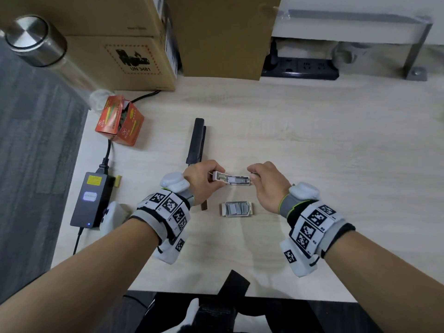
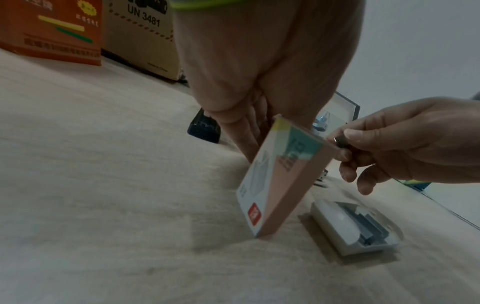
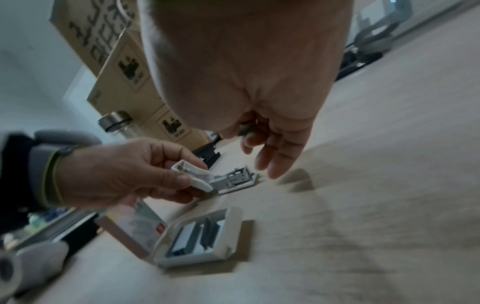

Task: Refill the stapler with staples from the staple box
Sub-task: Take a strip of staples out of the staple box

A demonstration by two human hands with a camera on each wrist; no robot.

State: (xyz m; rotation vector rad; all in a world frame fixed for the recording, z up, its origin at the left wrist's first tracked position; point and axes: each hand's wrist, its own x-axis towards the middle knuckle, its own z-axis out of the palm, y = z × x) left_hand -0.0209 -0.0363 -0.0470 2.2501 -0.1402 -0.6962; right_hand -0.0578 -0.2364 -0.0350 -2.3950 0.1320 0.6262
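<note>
My left hand (image 1: 217,176) grips a small white stapler (image 1: 231,180), swung open, just above the table; its metal magazine (image 3: 233,180) faces up. At the stapler's right end my right hand (image 1: 252,173) pinches a short grey staple strip (image 2: 342,142) between thumb and forefinger, with the other fingers loose. The open white staple box tray (image 1: 223,209) lies on the table nearer me, with several grey strips inside. Its pink and teal sleeve (image 2: 275,185) stands on edge below my left hand.
A long black object (image 1: 197,140) lies behind my hands. At the left are an orange carton (image 1: 120,120), a power adapter (image 1: 92,198) and its cable. Cardboard boxes (image 1: 115,44), a steel-capped bottle (image 1: 36,42) and a power strip (image 1: 300,68) line the back.
</note>
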